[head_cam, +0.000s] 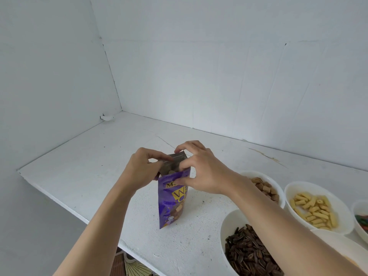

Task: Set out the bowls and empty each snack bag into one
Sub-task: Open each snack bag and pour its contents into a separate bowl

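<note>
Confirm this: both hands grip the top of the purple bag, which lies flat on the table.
Wrong: in the head view the purple bag stands upright on the table. The left hand and right hand do grip its top.

tabletop (83,176) open left of bag (172,204) — bowls (231,232) crowd right

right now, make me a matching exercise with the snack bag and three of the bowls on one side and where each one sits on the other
Things:
1. purple snack bag
2. sunflower seed bowl
3. yellow tube snack bowl
4. brown square snack bowl

Places:
A. back row, leftmost
B. upright, top pinched by the left hand and right hand
C. front, at the near edge of the table
D. back row, between two bowls

Pairs: 1-B; 2-C; 3-D; 4-A
</note>
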